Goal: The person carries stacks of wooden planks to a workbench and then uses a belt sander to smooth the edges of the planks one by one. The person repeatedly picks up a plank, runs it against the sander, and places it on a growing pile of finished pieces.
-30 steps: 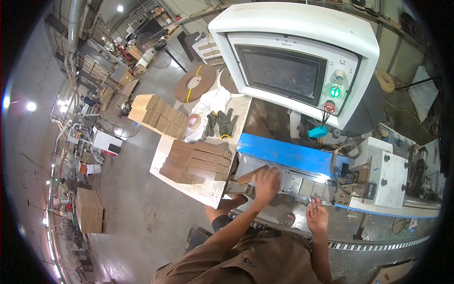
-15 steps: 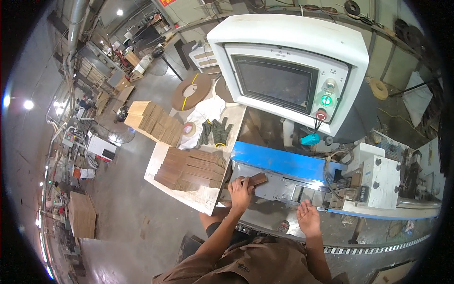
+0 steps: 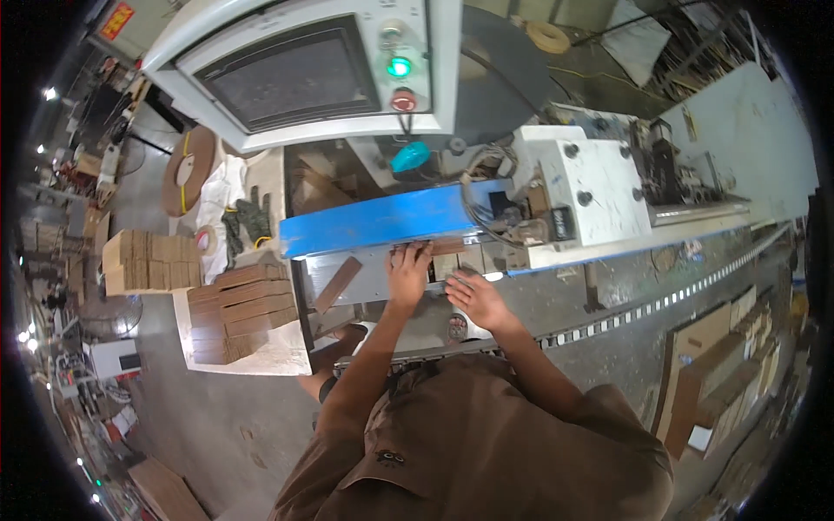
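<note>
My left hand [image 3: 407, 276] is over the metal machine bed, its fingers bent onto a brown wooden strip [image 3: 449, 247] lying along the foot of the blue guard [image 3: 382, 220]. The fingers partly hide the strip. Just to the right, my right hand [image 3: 477, 298] hovers at the bed's front edge, fingers apart and nothing in it. A second brown wooden piece [image 3: 337, 285] lies aslant on the bed, left of my left hand and untouched.
Stacked brown wooden pieces [image 3: 252, 306] cover a pale board at the left, with lighter stacks [image 3: 152, 260] beyond. Dark gloves [image 3: 253, 217] lie behind them. A control screen [image 3: 291, 78] overhangs the bed. A white machine housing [image 3: 595, 191] stands to the right.
The view has swung right. My left hand has moved right along the bed to the guard with a strip; another piece now lies loose on the bed. My right hand has come closer to the left.
</note>
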Demonstrator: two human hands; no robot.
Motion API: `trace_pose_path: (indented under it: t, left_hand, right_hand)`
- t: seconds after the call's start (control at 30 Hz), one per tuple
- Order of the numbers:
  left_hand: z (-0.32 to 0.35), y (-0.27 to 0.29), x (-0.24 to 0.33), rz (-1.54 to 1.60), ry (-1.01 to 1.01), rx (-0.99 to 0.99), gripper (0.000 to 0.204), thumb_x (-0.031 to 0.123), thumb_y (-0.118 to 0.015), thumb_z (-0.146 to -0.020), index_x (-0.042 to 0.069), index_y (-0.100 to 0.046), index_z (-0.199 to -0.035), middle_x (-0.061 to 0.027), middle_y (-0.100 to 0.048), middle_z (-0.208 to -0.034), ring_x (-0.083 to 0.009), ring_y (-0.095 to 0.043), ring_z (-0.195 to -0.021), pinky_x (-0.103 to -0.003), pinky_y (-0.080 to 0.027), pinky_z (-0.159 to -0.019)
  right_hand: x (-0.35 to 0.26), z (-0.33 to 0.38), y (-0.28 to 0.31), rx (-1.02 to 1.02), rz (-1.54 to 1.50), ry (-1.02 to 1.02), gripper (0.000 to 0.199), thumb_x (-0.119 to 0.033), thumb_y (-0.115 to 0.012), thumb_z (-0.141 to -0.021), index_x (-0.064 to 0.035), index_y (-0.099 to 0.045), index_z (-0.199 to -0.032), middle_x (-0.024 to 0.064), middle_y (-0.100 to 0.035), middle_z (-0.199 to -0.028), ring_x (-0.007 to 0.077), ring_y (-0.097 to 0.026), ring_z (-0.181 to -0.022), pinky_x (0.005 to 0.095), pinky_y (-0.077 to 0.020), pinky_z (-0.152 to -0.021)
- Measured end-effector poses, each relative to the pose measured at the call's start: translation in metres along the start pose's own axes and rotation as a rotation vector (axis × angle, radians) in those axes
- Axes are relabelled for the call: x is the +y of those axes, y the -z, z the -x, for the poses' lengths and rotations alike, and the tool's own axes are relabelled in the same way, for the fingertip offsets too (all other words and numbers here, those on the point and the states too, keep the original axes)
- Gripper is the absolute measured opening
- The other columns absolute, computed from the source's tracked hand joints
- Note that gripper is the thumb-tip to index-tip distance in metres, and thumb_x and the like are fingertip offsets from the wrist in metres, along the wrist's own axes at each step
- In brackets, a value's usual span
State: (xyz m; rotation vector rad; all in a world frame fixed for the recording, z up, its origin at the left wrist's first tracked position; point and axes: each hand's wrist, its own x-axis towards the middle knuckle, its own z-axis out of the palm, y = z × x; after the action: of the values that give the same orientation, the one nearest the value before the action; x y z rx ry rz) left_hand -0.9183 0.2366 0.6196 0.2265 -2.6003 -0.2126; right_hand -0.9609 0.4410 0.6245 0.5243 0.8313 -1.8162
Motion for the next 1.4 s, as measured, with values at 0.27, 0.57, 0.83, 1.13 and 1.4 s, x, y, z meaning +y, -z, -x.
trace_pose_path:
  t: [0.27,0.57,0.83,1.13,1.4]
  left_hand:
    - [-0.005,0.003,-0.007,0.085,-0.090,-0.066,0.033,0.012,-0.063,-0.091,0.021,-0.073,-0.122,-0.0012,-0.068,-0.109,-0.0266,-0.058,-0.096,-0.050,-0.039,-0.099]
    - [0.007,0.007,-0.035,0.094,-0.081,-0.189,0.047,0.007,-0.065,-0.083,0.032,-0.075,-0.122,0.0143,-0.066,-0.136,-0.0176,-0.060,-0.117,-0.045,-0.033,-0.107]
    - [-0.001,0.005,-0.009,0.123,-0.061,-0.292,0.043,0.005,-0.065,-0.088,0.026,-0.075,-0.125,0.0106,-0.065,-0.139,-0.0203,-0.058,-0.113,-0.044,-0.025,-0.110]
    - [-0.026,-0.025,0.052,0.183,-0.165,-0.197,0.027,0.014,-0.068,-0.082,0.022,-0.079,-0.106,0.0110,-0.068,-0.134,-0.0178,-0.057,-0.118,-0.043,-0.036,-0.103]
    - [-0.039,-0.041,0.086,0.241,-0.143,-0.127,0.023,0.016,-0.067,-0.079,0.019,-0.078,-0.099,0.0080,-0.073,-0.116,-0.0169,-0.057,-0.112,-0.039,-0.037,-0.099]
  right_hand:
    - [-0.004,-0.011,-0.032,-0.107,-0.076,0.065,0.060,-0.027,-0.049,-0.107,-0.0003,-0.026,-0.155,0.0150,-0.039,-0.157,0.0312,-0.045,-0.140,0.0411,-0.0367,-0.120]
    - [0.001,-0.021,-0.056,-0.046,-0.381,0.116,0.025,-0.016,-0.064,-0.097,-0.0096,-0.057,-0.120,0.0060,-0.058,-0.134,0.0284,-0.052,-0.135,0.0426,-0.0383,-0.118]
    - [-0.011,-0.014,-0.049,0.018,-0.506,0.141,0.035,-0.008,-0.060,-0.094,-0.0063,-0.050,-0.127,0.0070,-0.055,-0.131,0.0287,-0.055,-0.131,0.0434,-0.0420,-0.117]
    - [-0.016,0.003,-0.013,0.081,-0.385,0.372,0.053,-0.010,-0.053,-0.095,-0.0088,-0.044,-0.147,0.0070,-0.052,-0.144,0.0239,-0.052,-0.135,0.0402,-0.0381,-0.118]
    - [-0.013,0.047,-0.023,0.293,0.004,0.379,0.053,-0.014,-0.054,-0.093,-0.0053,-0.048,-0.146,0.0063,-0.052,-0.141,0.0175,-0.057,-0.115,0.0385,-0.0477,-0.101]
